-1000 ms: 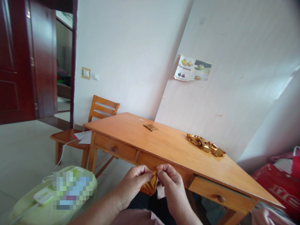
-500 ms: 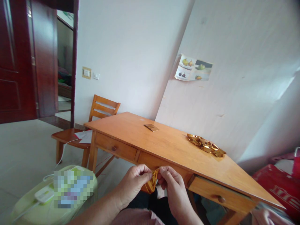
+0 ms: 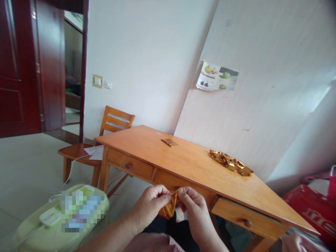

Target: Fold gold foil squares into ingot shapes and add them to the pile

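Observation:
Between my hands, just short of the table's front edge, is a piece of gold foil paper (image 3: 168,210), creased and partly folded. My left hand (image 3: 154,203) pinches its left side with thumb and fingers. At its upper right edge, my right hand (image 3: 192,205) grips the foil between thumb and forefinger. Several folded gold foil pieces (image 3: 231,163) lie in a shiny row on the right of the wooden table (image 3: 147,150). Farther back on the tabletop rests a small flat stack of gold paper (image 3: 169,142).
A wooden chair (image 3: 78,152) with papers on its seat stands left of the table. At lower left, a pale green stool (image 3: 31,227) bears a white power strip (image 3: 50,217), cables and blurred items. A red bag (image 3: 309,203) sits at the right.
Both hands stay nearly in place. The gold foil between them has shifted slightly and shows a smoother, wider fold.

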A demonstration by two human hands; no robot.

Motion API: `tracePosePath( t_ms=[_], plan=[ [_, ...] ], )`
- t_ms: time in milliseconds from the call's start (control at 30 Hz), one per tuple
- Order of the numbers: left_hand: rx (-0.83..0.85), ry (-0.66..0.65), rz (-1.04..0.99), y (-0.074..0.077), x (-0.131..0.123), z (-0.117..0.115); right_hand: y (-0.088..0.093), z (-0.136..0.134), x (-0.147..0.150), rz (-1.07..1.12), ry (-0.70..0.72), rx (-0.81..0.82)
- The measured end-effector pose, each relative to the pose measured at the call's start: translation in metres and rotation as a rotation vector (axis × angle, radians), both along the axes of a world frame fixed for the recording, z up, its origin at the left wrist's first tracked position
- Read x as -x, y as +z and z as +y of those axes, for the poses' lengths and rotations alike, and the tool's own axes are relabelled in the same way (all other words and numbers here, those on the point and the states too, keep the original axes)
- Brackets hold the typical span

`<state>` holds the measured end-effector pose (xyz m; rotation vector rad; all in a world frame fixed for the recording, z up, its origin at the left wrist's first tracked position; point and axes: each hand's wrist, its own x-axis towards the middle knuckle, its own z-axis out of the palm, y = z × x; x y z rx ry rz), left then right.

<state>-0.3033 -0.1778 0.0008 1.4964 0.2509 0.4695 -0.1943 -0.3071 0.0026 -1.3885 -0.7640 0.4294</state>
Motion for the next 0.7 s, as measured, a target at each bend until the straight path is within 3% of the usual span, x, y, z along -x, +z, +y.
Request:
tracePosePath(
  t_ms=[167, 367, 700],
  plan=[
    [-0.058, 0.037, -0.007, 0.0005, -0.0009, 0.0003, -0.0008, 0.0009, -0.0007, 0.043, -0.014, 0.012],
    [-0.21, 0.066, 0.004, -0.0005, -0.0005, -0.0001, -0.0041, 0.002, -0.0025, -0.07, -0.057, 0.027],
    [-0.007, 0.018, -0.015, -0.0048, -0.0029, 0.0004, -0.0074, 0.0026, -0.0023, 0.093, 0.012, 0.004]
  ],
)
